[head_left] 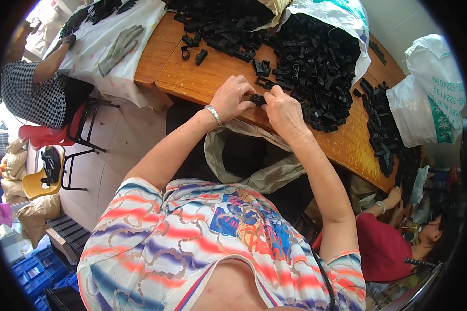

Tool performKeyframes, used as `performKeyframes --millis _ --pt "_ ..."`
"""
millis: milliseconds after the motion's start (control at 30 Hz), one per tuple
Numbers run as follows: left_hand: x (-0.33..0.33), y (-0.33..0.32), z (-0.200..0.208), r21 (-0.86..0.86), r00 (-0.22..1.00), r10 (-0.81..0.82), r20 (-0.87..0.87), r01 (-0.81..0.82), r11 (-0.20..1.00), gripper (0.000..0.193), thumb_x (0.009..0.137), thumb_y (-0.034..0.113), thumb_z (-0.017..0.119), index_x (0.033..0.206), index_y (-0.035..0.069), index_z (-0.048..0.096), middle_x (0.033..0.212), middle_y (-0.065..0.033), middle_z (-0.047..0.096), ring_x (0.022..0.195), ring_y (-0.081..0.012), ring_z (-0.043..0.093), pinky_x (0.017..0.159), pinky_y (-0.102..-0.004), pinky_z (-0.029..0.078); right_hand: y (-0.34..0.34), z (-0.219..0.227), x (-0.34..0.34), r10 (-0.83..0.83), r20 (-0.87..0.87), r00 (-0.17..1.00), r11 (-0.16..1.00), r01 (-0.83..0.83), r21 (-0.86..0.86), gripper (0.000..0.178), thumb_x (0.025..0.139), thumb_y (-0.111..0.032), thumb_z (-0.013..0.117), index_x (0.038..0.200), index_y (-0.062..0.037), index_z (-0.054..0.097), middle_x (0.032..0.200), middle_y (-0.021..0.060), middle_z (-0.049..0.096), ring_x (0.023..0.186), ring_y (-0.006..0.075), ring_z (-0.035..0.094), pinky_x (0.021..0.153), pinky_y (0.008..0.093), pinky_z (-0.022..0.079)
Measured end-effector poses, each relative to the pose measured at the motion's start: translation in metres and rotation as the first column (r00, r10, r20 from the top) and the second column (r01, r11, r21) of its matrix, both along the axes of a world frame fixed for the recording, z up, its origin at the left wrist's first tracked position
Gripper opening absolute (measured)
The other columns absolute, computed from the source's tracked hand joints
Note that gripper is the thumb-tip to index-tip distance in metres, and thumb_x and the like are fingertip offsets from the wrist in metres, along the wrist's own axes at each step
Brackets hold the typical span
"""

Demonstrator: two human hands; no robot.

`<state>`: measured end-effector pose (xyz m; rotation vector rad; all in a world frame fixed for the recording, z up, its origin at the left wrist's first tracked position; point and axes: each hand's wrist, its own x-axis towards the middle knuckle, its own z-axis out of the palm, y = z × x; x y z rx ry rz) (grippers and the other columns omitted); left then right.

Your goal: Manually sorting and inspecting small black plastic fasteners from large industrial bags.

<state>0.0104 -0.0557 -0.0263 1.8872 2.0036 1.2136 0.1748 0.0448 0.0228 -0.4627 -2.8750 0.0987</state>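
Left grip (231,100) and right grip (285,111), small black part (258,100) between.

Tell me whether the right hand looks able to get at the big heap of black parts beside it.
Probably yes: the right hand is close to the heap of black parts, with nothing visible between them. It is busy, though, holding a small black part with the left hand.

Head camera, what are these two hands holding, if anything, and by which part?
A small black piece, held by its opposite ends: left hand at its left end, right hand at its right.
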Motion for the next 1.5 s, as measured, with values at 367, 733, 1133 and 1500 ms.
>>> performKeyframes --millis 367,733,1133,1500 --pt "-0.003 0.003 0.001 -0.04 1.0 -0.022 -0.006 0.022 0.999 0.021 0.074 0.013 0.072 0.093 0.005 0.068 0.098 -0.0098 0.06 0.096 -0.0294 0.055 0.088 -0.0367 0.047 -0.023 -0.029 -0.007 -0.034 0.123 0.992 0.9 -0.023 0.436 0.019 0.08 -0.012 0.062 0.091 0.0036 0.068 0.101 0.0149 0.055 0.091 0.0277 0.06 0.068 0.0302 0.055" --pt "-0.004 0.028 0.028 -0.125 0.995 0.045 0.084 -0.035 0.992 0.033 0.081 0.018 0.072 0.11 0.006 0.064 0.09 -0.0124 0.063 0.09 -0.0329 0.061 0.084 -0.0412 0.051 -0.057 -0.02 0.058 0.001 0.052 0.999 0.966 0.012 -0.257 0.023 0.075 -0.021 0.079 0.088 -0.0056 0.067 0.089 0.0143 0.061 0.077 0.0351 0.066 0.068 0.0439 0.054" --pt "0.012 0.019 0.008 -0.017 0.996 0.083 -0.015 -0.083 0.996 0.023 0.076 0.013 0.076 0.095 0.009 0.064 0.091 -0.007 0.056 0.091 -0.0278 0.055 0.08 -0.0388 0.048 0.051 -0.023 -0.012 -0.203 -0.149 0.968 0.972 0.217 0.088 0.008 0.082 -0.003 0.061 0.088 -0.0055 0.064 0.099 0.0149 0.056 0.076 0.034 0.068 0.066 0.0419 0.057" --pt "0.006 0.018 0.001 0.032 0.999 0.049 0.021 -0.05 0.998 0.027 0.074 0.011 0.077 0.099 0.006 0.065 0.091 -0.0082 0.058 0.091 -0.0274 0.056 0.083 -0.0375 0.048 0.015 -0.016 0.023 -0.289 -0.207 0.935 0.94 0.237 -0.243 0.034 0.08 -0.011 0.073 0.111 -0.0029 0.062 0.107 0.017 0.063 0.09 0.0386 0.066 0.075 0.0445 0.054"
